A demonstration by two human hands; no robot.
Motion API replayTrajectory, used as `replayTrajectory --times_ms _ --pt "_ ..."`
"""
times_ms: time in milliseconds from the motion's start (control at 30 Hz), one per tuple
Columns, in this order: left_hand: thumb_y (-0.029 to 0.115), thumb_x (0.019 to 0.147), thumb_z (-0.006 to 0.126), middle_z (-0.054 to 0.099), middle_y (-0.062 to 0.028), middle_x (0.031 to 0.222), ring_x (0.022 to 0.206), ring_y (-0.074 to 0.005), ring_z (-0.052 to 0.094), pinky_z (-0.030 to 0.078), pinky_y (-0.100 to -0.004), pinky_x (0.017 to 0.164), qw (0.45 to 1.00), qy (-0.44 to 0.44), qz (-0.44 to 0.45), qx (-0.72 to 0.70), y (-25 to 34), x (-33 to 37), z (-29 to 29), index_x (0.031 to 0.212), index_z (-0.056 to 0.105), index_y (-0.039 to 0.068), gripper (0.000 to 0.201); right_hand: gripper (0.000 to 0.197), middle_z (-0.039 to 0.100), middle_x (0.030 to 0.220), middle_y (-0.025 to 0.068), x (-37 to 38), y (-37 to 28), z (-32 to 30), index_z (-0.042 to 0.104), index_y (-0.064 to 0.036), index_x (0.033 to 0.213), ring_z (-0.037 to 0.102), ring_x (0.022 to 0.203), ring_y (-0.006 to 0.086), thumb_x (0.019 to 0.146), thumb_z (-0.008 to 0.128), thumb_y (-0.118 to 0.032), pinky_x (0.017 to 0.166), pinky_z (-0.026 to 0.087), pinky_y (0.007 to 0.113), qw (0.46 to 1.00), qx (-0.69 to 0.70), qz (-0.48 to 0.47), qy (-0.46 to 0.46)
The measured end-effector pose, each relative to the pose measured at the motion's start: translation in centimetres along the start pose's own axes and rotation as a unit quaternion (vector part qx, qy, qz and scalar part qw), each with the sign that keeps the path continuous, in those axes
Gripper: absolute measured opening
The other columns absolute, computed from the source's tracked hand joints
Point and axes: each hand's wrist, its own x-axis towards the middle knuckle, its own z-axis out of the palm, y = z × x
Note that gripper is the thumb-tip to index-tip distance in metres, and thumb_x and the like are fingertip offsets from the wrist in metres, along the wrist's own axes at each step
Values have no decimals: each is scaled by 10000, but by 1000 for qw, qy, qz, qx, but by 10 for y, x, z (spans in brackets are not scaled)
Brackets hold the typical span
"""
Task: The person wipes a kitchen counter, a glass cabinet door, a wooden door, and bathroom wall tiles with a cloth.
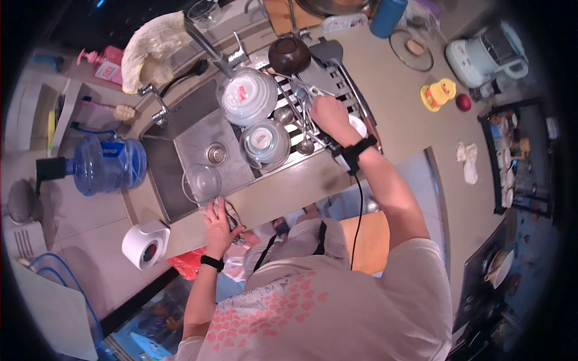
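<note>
My left hand (218, 231) lies with fingers outstretched on a patterned cloth (232, 212) at the sink's front edge. Just beyond its fingertips, a clear glass vessel (203, 182) sits in the steel sink (176, 203). Over the dish rack (344, 90), my right hand (328, 115) is closed; a metal utensil end (314, 91) with a hole shows beside its fingers, but what lies inside the grip is hidden. Left of that hand are several metal spoons and ladles (305, 146). Two stacks of bowls stand nearby: clear bowls (263, 141) and a larger white-and-clear stack (245, 96).
A dark brown bowl (289, 55) rests upside down behind the rack. The faucet (208, 45) reaches over the sink. A blue water jug (111, 165) and white round device (146, 245) are at left. A yellow duck figure (438, 95) and red ball-like object (463, 102) sit at right.
</note>
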Motion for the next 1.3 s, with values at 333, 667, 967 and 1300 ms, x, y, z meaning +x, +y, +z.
replayTrajectory --times_ms 333,667,967,1300 --pt "306 544 878 273 -290 1344 1224 -468 316 289 -510 1029 995 -6 100 19 -4 2 0 1438 221 58 1137 168 642 825 143 -133 36 -36 620 -61 900 633 711 320 865 588 -222 619 503 396 949 130 68 278" --pt "261 578 871 259 -292 1350 1252 -434 294 287 -470 1034 987 -58 135 60 6 6 -2 1447 215 46 1110 226 639 926 193 -351 112 252 581 -38 1011 634 863 365 850 526 -185 760 504 455 881 169 442 -7" --pt "676 660 694 155 -372 1439 1327 -520 187 250 -611 1037 945 -117 127 279 21 9 4 1482 152 83 1149 257 490 1221 133 -317 156 540 605 -30 1021 590 989 316 822 530 -174 796 517 408 713 172 670 -114" --pt "680 634 708 207 -397 1388 1249 -535 276 277 -637 987 882 -155 -25 444 34 22 45 1464 137 20 1204 370 190 1515 68 -332 261 681 542 -45 1253 494 1092 320 902 462 -134 834 467 421 675 85 731 -53"
